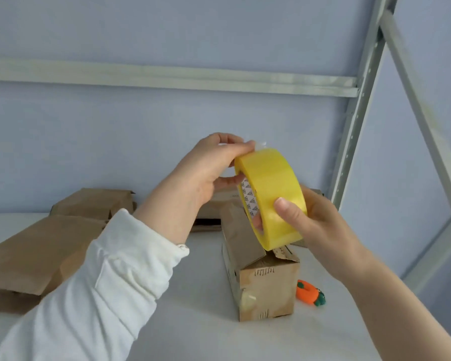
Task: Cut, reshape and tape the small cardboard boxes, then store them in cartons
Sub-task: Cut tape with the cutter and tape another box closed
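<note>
A yellow roll of tape (271, 188) is held in the air above a small cardboard box (266, 280) that stands on the white table (193, 321). My right hand (318, 225) grips the roll from below, thumb on its outer face and fingers through the core. My left hand (208, 173) pinches the loose clear tape end at the roll's top edge. The box's top flaps stand partly raised, and a patch of tape shows on its near end.
An orange carrot-shaped cutter (309, 293) lies right of the box. Flattened cardboard boxes (37, 254) lie at the left, with more (94, 203) behind against the wall. A grey metal shelf frame (359, 142) rises at the right.
</note>
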Tool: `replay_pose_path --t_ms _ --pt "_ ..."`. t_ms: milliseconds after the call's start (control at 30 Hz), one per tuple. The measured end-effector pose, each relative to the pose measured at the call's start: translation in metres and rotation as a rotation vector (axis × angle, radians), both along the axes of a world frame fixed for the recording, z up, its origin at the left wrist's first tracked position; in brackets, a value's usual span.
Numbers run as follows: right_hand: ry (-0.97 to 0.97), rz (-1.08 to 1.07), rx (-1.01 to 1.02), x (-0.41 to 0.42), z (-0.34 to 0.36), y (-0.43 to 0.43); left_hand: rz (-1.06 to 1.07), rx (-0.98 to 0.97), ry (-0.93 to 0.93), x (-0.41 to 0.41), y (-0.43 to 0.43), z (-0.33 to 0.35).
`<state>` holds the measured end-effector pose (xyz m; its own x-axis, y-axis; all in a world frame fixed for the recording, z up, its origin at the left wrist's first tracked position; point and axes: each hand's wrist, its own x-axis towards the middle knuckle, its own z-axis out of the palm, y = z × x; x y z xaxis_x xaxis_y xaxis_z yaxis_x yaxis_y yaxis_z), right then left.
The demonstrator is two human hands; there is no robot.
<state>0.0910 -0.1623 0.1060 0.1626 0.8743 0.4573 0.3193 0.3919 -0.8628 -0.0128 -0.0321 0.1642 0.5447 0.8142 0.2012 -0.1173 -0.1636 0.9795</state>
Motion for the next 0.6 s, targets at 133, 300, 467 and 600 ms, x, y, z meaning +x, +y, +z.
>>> replay_pose_path --t_ms 133,300,467,600 --pt "0.148 -0.102 -0.078 -0.002 0.010 0.016 -0.031 0.136 0.180 0.011 0.031 -0.004" --pt "0.233 -0.225 -0.244 0.011 0.003 0.033 -0.096 0.057 0.216 0.036 0.066 -0.041" --pt "0.056 -0.159 -0.258 0.021 -0.033 0.037 -0.080 -0.082 0.241 0.062 0.100 -0.081" --pt "0.105 -0.500 -0.070 0.015 -0.047 0.056 -0.121 -0.133 0.238 0.076 0.113 -0.100"
